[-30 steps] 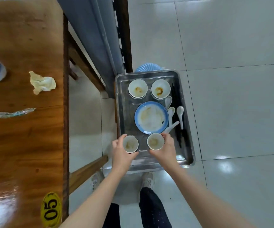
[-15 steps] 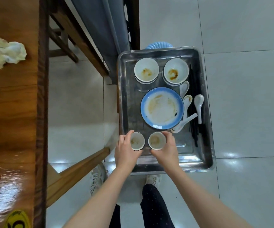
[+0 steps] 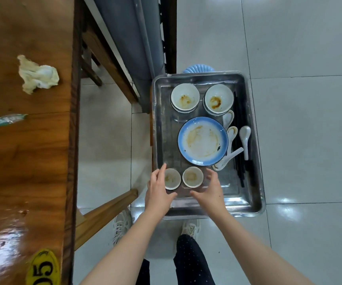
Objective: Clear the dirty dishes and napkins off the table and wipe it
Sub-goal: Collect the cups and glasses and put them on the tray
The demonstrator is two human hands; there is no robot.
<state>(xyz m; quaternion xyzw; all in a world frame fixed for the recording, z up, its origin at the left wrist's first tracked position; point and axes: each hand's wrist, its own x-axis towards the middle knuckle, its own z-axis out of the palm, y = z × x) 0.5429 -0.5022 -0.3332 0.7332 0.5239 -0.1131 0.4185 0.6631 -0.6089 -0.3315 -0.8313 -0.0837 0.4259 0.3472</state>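
Beside the glossy brown wooden worktop (image 3: 26,161) a rectangular steel tray (image 3: 255,182) is set. Near the worktop's right edge a crumpled stained paper napkin (image 3: 39,74) is left, judged light, soft, pinchable anywhere. Two small white cups (image 3: 192,177) are flanked by left hand (image 3: 158,192) and right hand (image 3: 212,192), grips spread.

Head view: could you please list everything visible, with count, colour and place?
tray: one, silver, right of the table
bowls: two, white, tray's far end
plate: one, blue-rimmed, tray's middle
cups: two, white, tray's near end
spoons: four, white, right of the plate
chopsticks: several, black, tray's right side
napkin: one, off-white, on the table
wrapper: one, clear, on the table
table: one, brown, left
number tag: one, yellow, table's near edge
left hand: one, open, beside the left cup
right hand: one, open, beside the right cup
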